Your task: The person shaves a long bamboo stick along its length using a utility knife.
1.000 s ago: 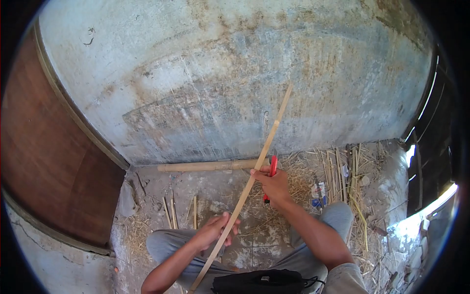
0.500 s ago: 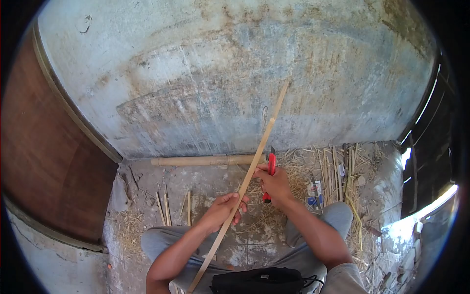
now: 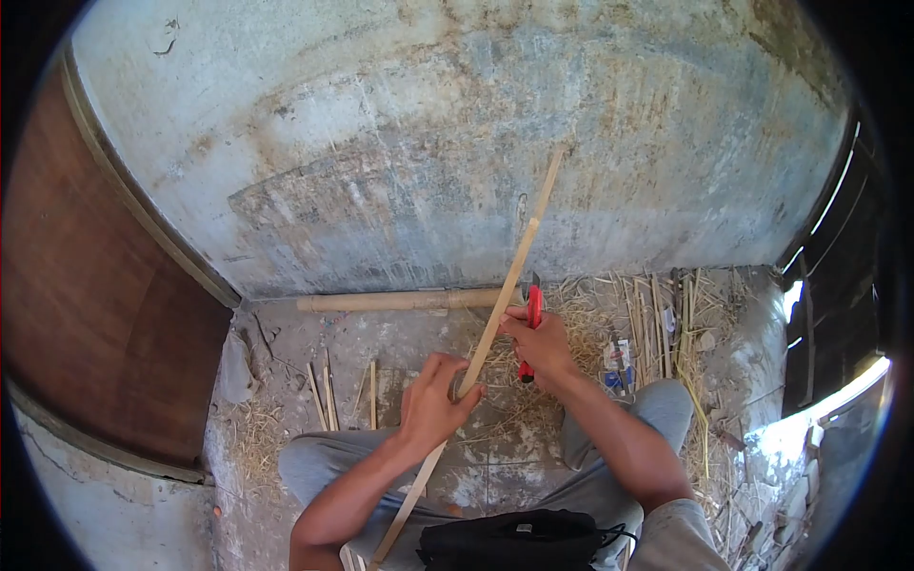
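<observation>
A long, thin bamboo strip slants from my lap up toward the wall, with a node showing in its upper part. My left hand is closed around its middle, thumb on one side and fingers on the other. Higher up, my right hand grips a red utility knife, its dark blade pointing up and away from me. The fingertips of that hand also touch the strip's right edge. The blade stands just right of the strip, apart from it.
A bamboo pole lies along the base of the stained wall. Several thin sticks lie on the left, more strips and shavings on the right. A blue-and-white packet lies near my knee. A black bag rests at my lap.
My left hand has turned over and shifted its hold on the strip, its back now facing up. My right hand stays near the same spot with the knife.
</observation>
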`<state>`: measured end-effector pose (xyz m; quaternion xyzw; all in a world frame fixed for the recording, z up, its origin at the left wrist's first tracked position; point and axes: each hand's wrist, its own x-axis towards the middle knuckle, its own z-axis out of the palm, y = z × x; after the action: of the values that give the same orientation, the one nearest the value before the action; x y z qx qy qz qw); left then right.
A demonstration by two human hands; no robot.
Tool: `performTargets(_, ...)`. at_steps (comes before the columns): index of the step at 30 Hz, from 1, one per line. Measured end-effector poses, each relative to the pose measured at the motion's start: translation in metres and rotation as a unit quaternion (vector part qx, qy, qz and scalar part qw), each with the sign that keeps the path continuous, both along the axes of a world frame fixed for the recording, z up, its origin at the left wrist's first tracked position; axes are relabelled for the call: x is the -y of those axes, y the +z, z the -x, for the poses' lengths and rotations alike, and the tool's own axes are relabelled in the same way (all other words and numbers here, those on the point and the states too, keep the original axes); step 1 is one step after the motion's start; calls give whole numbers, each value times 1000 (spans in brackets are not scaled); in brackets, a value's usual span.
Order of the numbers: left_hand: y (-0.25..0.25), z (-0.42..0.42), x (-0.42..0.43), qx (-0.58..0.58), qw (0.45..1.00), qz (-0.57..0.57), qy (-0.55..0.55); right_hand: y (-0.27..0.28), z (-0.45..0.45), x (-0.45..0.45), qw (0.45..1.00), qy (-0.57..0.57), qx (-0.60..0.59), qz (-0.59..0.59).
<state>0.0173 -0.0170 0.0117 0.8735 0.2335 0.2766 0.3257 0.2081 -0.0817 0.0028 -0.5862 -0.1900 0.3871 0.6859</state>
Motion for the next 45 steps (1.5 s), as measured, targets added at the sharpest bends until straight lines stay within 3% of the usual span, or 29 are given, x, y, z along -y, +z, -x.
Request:
performTargets(3,0,-1,3,-3,995,-100,10,0,-1,1,1000,-4,-5,-1)
performTargets(12,-1,-1,-4,0,987,152,-54,-4,-4,3,999,-26,8,24)
performTargets(17,5,5,-21,-87,950,290,-74,-3,-7,5,1000,-26,8,10)
performTargets(21,7,9,-23,-105,949,266,-132,-5,-7,5,1000,-23,18,8)
performTargets(26,7,9,-25,-89,909,385,-131,-3,-5,4,999,-30,34,8)
performTargets(33,-2,8,-30,-86,902,408,-112,-2,-3,6,999,-29,42,-1)
performTargets(35,1,3,-16,-43,969,232,-66,-8,-4,3,998,-34,49,-8)
performTargets(36,5,1,-10,-42,970,231,-67,-10,-4,2,998,-39,55,-14)
performTargets(38,10,-2,-1,-37,996,53,-61,-12,-5,2,998,-34,46,-14)
performTargets(45,-4,-2,1,-27,997,-51,-42,-6,-4,5,999,-17,45,-17)
